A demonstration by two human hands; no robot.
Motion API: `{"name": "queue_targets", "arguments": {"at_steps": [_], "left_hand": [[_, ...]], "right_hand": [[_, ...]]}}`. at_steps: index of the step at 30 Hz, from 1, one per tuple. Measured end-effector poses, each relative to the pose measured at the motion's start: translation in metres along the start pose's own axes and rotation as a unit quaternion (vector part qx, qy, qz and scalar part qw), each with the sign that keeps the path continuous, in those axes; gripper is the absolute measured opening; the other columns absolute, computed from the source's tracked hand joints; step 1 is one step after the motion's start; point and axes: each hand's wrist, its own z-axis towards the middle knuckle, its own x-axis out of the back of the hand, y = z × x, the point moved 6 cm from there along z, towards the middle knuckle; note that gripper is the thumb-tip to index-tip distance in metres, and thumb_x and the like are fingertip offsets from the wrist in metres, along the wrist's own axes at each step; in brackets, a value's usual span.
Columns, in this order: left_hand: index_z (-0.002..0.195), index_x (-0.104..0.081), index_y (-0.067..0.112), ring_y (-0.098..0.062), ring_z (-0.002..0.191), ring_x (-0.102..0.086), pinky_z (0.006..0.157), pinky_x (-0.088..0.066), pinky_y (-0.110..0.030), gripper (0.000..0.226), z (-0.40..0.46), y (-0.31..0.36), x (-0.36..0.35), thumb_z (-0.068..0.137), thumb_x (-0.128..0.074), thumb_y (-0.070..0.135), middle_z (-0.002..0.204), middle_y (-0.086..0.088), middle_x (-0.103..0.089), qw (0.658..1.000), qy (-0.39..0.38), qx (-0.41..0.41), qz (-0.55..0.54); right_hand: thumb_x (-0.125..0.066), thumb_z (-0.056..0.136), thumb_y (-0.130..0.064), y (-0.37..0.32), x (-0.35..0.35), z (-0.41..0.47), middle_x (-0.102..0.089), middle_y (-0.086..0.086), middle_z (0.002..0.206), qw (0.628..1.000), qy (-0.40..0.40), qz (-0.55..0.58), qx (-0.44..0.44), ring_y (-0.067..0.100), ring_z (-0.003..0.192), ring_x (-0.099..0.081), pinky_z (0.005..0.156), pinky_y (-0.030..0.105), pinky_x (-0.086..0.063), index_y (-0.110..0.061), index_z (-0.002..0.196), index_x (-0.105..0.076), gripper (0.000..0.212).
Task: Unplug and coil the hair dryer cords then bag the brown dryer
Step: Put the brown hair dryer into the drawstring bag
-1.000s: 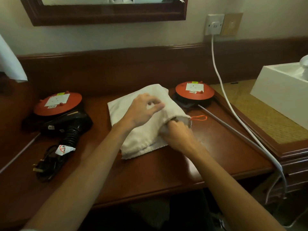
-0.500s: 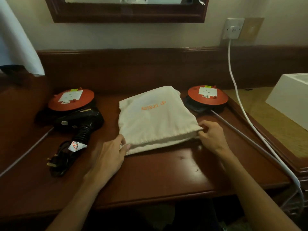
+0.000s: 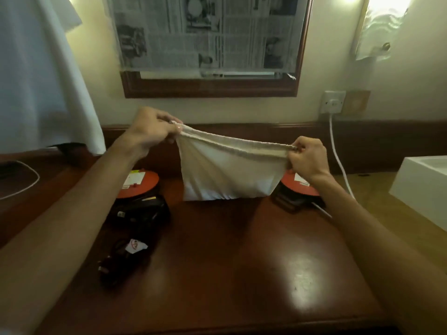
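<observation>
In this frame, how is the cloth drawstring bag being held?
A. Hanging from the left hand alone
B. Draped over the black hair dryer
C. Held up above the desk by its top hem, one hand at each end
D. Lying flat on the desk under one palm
C: the left hand and right hand each pinch an end of the top hem of the cloth bag, which hangs over the desk.

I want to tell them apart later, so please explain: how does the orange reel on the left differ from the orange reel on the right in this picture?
The left reel shows most of its orange top, while the right reel is partly hidden behind the cloth bag and the right hand. A black hair dryer lies against the front of the left reel; a white cord leaves the right reel. Both are round, orange-topped with a white label, and stand on the wooden desk.
</observation>
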Motion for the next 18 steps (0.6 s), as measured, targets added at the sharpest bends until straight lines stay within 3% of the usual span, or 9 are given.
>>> {"name": "queue_targets", "arguments": {"at_steps": [3,6,9,11,15,18], "left_hand": [[0.091,-0.079,0.007,-0.015,0.057,-0.062,0.055,-0.057,-0.025,0.006,0.033,0.035,0.015,0.084,-0.079,0.007,0.07,-0.01,-0.069,0.994,0.056,-0.052,0.074],[0.088,-0.081,0.011,-0.013,0.054,-0.06,0.059,-0.052,-0.027,0.006,0.059,0.056,0.038,0.082,-0.08,0.01,0.064,-0.005,-0.068,0.984,0.1,-0.073,0.131],[0.091,-0.081,0.008,-0.015,0.059,-0.058,0.06,-0.049,-0.029,0.008,0.065,0.068,0.044,0.084,-0.078,0.011,0.064,-0.005,-0.067,0.971,0.044,-0.061,0.228],[0.091,-0.081,0.01,-0.014,0.061,-0.06,0.059,-0.049,-0.027,0.007,0.063,0.078,0.038,0.086,-0.077,0.013,0.07,-0.005,-0.069,0.96,0.001,-0.068,0.271],[0.091,-0.081,0.009,-0.014,0.067,-0.063,0.07,-0.058,-0.032,0.009,0.068,0.085,0.036,0.086,-0.075,0.013,0.084,-0.01,-0.076,0.948,0.034,-0.073,0.307],[0.088,-0.081,0.004,-0.017,0.067,-0.064,0.068,-0.055,-0.031,0.014,0.07,0.079,0.034,0.086,-0.068,0.008,0.08,-0.014,-0.075,0.947,0.071,-0.073,0.305]], "right_hand": [[-0.061,0.081,0.001,-0.028,0.023,0.033,-0.064,0.009,0.059,0.997,0.06,0.029,-0.032,0.012,0.032,-0.057,0.033,0.02,-0.044,0.001,0.085,-0.071,0.01],[-0.064,0.084,-0.003,-0.06,0.034,0.052,-0.064,0.008,0.062,0.998,0.058,0.006,-0.013,0.016,0.043,-0.06,0.04,0.024,-0.05,0.001,0.084,-0.07,0.006],[-0.066,0.086,0.0,-0.068,0.035,0.066,-0.058,0.005,0.043,0.998,-0.013,0.018,-0.056,0.011,0.029,-0.05,0.03,0.018,-0.039,-0.001,0.075,-0.062,0.012],[-0.069,0.083,0.001,-0.064,0.039,0.076,-0.056,0.008,0.042,0.996,0.01,0.022,-0.082,0.009,0.023,-0.045,0.028,0.016,-0.035,-0.006,0.066,-0.057,0.023],[-0.064,0.083,0.005,-0.063,0.032,0.09,-0.062,0.009,0.046,0.995,0.019,0.031,-0.094,0.016,0.033,-0.056,0.035,0.021,-0.044,-0.013,0.061,-0.058,0.029],[-0.062,0.083,0.001,-0.069,0.03,0.098,-0.071,0.01,0.071,0.996,0.042,0.037,-0.076,0.019,0.053,-0.068,0.049,0.026,-0.054,-0.012,0.076,-0.07,0.016]]}}
